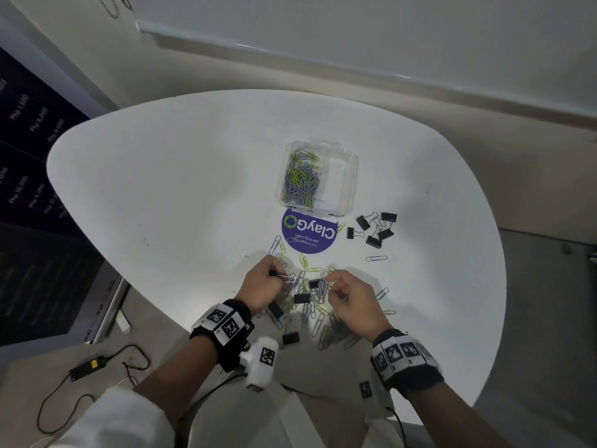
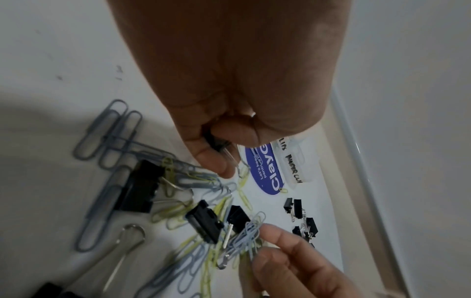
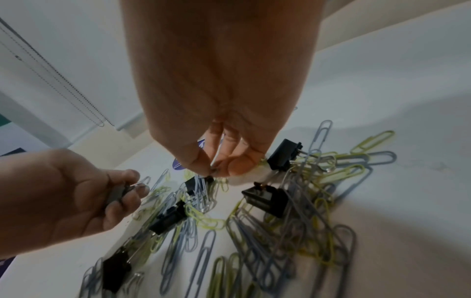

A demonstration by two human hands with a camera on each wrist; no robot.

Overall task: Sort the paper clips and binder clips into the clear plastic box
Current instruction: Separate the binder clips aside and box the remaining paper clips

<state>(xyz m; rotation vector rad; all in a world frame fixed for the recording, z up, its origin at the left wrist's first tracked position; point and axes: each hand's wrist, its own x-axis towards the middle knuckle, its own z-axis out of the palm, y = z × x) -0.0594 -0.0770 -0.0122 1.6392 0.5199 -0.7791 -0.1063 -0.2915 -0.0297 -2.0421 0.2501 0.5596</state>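
On the white desk, near its front edge, the left hand has its fingers curled round a black binder clip, whose wire handle sticks out toward the right. Just right of it lies the loose pile of paper clips, grey and yellow-green, with several black binder clips mixed in, one between the two hands and one nearer the front edge. The right hand hangs over the pile with thumb and fingertips pinched together on a bunch of grey paper clips; it seems lifted off the desk, though that is hard to judge. Farther back, toward the middle of the desk, a round purple sticker lies flat, and the clear plastic box sits at its far edge, open, with grey and green paper clips in its left half. To the right of the sticker lies a cluster of black binder clips, and a single paper clip lies on the side of it nearer the person.
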